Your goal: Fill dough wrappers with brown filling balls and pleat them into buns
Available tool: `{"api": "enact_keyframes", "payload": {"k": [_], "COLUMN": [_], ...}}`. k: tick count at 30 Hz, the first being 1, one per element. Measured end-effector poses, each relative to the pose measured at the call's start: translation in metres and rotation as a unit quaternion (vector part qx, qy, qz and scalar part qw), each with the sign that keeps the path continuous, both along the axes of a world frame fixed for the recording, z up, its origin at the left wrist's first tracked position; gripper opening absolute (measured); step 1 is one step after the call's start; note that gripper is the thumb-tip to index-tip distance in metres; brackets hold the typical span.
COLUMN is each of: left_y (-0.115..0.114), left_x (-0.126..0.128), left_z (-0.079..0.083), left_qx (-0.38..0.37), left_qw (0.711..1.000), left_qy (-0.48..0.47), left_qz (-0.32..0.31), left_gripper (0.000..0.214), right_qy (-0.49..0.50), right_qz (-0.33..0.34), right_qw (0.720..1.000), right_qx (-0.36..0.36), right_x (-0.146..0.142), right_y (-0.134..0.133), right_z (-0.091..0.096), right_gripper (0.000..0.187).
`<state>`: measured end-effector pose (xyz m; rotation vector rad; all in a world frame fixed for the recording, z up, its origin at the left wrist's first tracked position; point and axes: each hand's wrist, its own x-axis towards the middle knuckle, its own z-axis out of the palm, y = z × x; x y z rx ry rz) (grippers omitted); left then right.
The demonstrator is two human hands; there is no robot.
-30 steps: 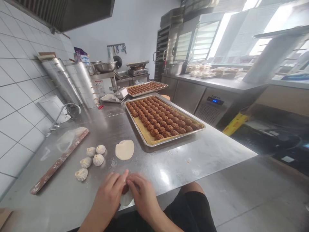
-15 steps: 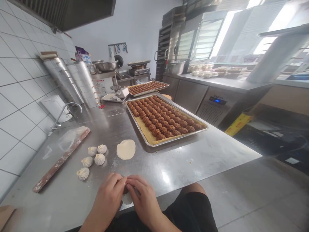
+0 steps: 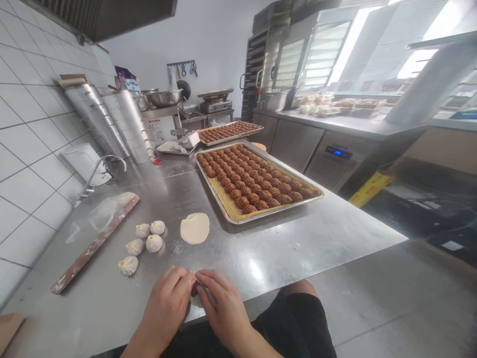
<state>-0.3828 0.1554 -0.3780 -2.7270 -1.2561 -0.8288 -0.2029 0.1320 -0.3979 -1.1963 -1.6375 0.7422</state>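
My left hand [image 3: 167, 304] and my right hand [image 3: 222, 306] meet at the near edge of the steel counter [image 3: 298, 243]. Both pinch a white dough wrapper [image 3: 196, 300] with a dark brown filling ball inside it. Most of that piece is hidden by my fingers. A flat round dough disc [image 3: 195, 228] lies just beyond my hands. To its left sit several pleated, closed dumplings [image 3: 153, 243]. A large metal tray [image 3: 227, 208] lined with paper holds several rows of brown filling balls [image 3: 255, 182].
A wooden board [image 3: 93, 246] with a plastic sheet lies at the left by a faucet [image 3: 100, 171]. A second tray of brown balls [image 3: 229, 131], a mixer bowl [image 3: 163, 98], stacked metal tins and rack ovens stand at the back. The counter's right edge drops to the floor.
My fingers have shifted slightly around the dough, folding its edge. The view has tilted a little; nothing else on the counter has moved.
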Motion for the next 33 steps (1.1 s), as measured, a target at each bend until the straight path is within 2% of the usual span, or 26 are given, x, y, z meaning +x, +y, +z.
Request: {"api": "enact_keyframes", "payload": {"k": [2, 5, 7, 9, 11, 14, 17, 19, 21, 24, 27, 30, 33], "left_y": [0.0, 0.001, 0.002, 0.002, 0.001, -0.001, -0.002, -0.002, -0.002, -0.003, -0.003, -0.002, -0.002], "left_x": [0.002, 0.005, 0.004, 0.001, -0.001, 0.0, 0.002, 0.002, 0.0, -0.001, 0.001, 0.005, 0.006], "left_z": [0.0, 0.001, 0.002, 0.002, 0.001, 0.0, 0.001, 0.002, 0.003, 0.002, 0.001, 0.001, 0.003], "left_qx": [0.007, 0.004, -0.008, -0.016, -0.018, -0.011, -0.013, -0.016, -0.014, -0.004, 0.007, 0.016, 0.009], "left_qw": [1.0, 1.0, 1.0, 1.0, 1.0, 1.0, 1.0, 1.0, 0.999, 0.999, 1.0, 0.999, 0.999], "left_qy": [-0.009, -0.005, 0.012, 0.025, 0.022, 0.0, -0.001, 0.023, 0.042, 0.035, 0.021, 0.008, -0.002], "left_qz": [0.01, 0.017, 0.009, -0.001, -0.002, 0.014, 0.016, 0.004, -0.008, -0.004, 0.014, 0.027, 0.032], "left_gripper": [0.015, 0.015, 0.018, 0.025, 0.022, 0.015, 0.014, 0.023, 0.031, 0.02, 0.014, 0.015, 0.015], "right_qy": [0.016, 0.053, 0.054, 0.03, 0.008, 0.023, 0.055, 0.05, 0.019, -0.005, 0.033, 0.045, 0.016], "right_qz": [-0.033, -0.049, -0.027, 0.0, -0.001, -0.042, -0.051, -0.03, 0.0, 0.0, -0.042, -0.072, -0.071], "right_qw": [0.999, 0.993, 0.995, 0.999, 1.0, 0.998, 0.994, 0.996, 1.0, 1.0, 0.997, 0.988, 0.985], "right_qx": [-0.038, -0.09, -0.073, -0.027, 0.007, -0.03, -0.082, -0.066, -0.016, 0.021, -0.052, -0.131, -0.158], "right_x": [0.001, 0.001, -0.001, -0.002, -0.003, -0.003, -0.003, -0.003, -0.003, -0.001, 0.002, 0.003, 0.003], "right_y": [0.004, 0.008, 0.007, 0.002, -0.001, 0.0, 0.005, 0.004, 0.0, -0.003, 0.0, 0.003, 0.002], "right_z": [0.0, 0.006, 0.007, 0.004, 0.0, 0.001, 0.01, 0.012, 0.007, -0.003, 0.0, 0.013, 0.019], "right_gripper": [0.017, 0.023, 0.024, 0.022, 0.024, 0.017, 0.026, 0.026, 0.023, 0.025, 0.014, 0.02, 0.024]}}
